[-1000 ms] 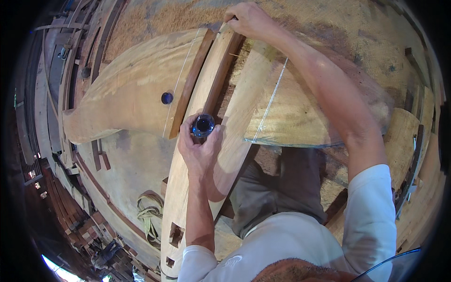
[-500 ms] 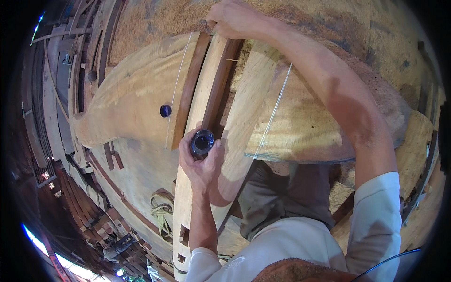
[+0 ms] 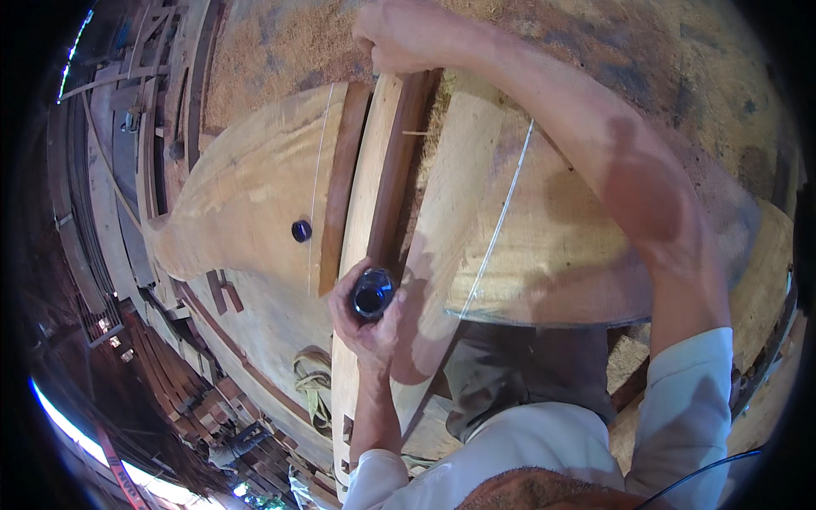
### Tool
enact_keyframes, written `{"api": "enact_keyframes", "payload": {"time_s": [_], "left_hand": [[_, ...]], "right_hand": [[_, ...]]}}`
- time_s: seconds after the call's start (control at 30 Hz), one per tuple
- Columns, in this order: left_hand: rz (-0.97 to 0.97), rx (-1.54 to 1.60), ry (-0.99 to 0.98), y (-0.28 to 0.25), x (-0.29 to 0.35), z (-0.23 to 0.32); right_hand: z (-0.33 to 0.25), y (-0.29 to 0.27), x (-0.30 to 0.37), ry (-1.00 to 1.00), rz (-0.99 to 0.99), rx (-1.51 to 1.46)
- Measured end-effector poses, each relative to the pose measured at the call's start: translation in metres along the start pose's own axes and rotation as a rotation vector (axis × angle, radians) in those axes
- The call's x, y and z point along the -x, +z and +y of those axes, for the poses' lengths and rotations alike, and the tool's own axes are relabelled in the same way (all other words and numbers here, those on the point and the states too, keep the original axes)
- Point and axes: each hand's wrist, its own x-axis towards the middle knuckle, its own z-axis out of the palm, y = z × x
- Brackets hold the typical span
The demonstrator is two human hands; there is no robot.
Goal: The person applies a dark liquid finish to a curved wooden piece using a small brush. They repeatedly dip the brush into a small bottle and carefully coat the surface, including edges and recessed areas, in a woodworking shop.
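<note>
My left hand is wrapped round a round dark blue container, whose open mouth faces up. It is held above a long pale wooden beam with a brown strip along its right side. My right hand is closed at the beam's far end, fingers curled and pressed together. Whatever those fingers hold, if anything, is hidden. A small dark blue round cap lies on the broad curved board left of the beam. A second pale plank runs along the beam's right side.
Another broad board lies to the right, under my right forearm, with a white string across it. Sawdust covers the far area. Timber strips and wood offcuts crowd the left. A coiled strap lies near the beam.
The whole scene sits lower in the picture. My right hand has moved slightly farther past the beam's far end. My left hand keeps its hold on the blue container.
</note>
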Motion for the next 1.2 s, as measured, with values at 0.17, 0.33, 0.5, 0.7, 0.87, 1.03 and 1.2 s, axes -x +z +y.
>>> {"api": "enact_keyframes", "payload": {"time_s": [0.17, 0.33, 0.5, 0.7, 0.87, 1.03, 1.2], "left_hand": [[-0.081, -0.110, 0.091, 0.029, -0.066, 0.039], [-0.133, 0.110, -0.035, 0.059, -0.113, 0.025], [-0.173, -0.106, 0.038, 0.059, -0.113, 0.021], [-0.191, -0.059, 0.101, 0.065, -0.112, 0.013], [-0.210, -0.108, 0.192, 0.063, -0.112, 0.007], [-0.252, -0.101, 0.214, 0.058, -0.113, 0.005], [-0.300, -0.137, 0.245, 0.056, -0.119, 0.007]], "right_hand": [[0.003, -0.017, -0.011, -0.080, -0.226, -0.057], [0.005, -0.018, -0.033, -0.041, -0.362, 0.006], [0.008, -0.030, -0.028, -0.026, -0.312, -0.067], [0.018, -0.023, -0.025, 0.057, -0.318, -0.211], [0.018, -0.009, -0.019, 0.024, -0.219, -0.242], [0.018, -0.012, -0.020, 0.105, -0.245, -0.274], [0.022, -0.022, -0.021, 0.165, -0.306, -0.324]]}}
